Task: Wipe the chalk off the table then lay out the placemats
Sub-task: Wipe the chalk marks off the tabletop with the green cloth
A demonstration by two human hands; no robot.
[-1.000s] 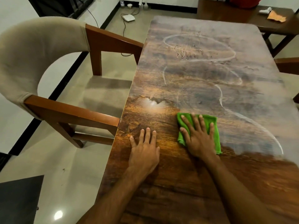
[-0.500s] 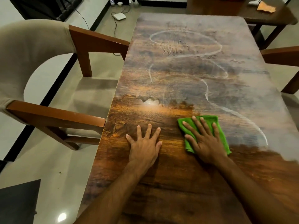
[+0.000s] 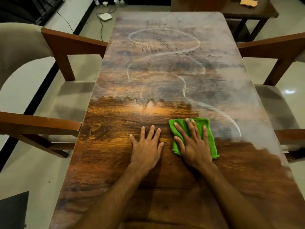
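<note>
Presses green cloth (image 3: pixel 208 123) flat at centre frame with right hand (image 3: pixel 196 146), fingers (image 3: pixel 189 128) spread; rests left hand (image 3: pixel 146 149), spread too, on counter (image 3: pixel 107 162) beside it. Scarcely advances since a second ago; leaves chalk loops (image 3: pixel 184 87) above unwiped.

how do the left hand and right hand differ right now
The left hand lies flat on the bare brown wooden table; the right hand presses the folded green cloth. The left hand sits on wiped wood; the right hand is nearer the white chalk line. Both have straight, spread fingers.
</note>
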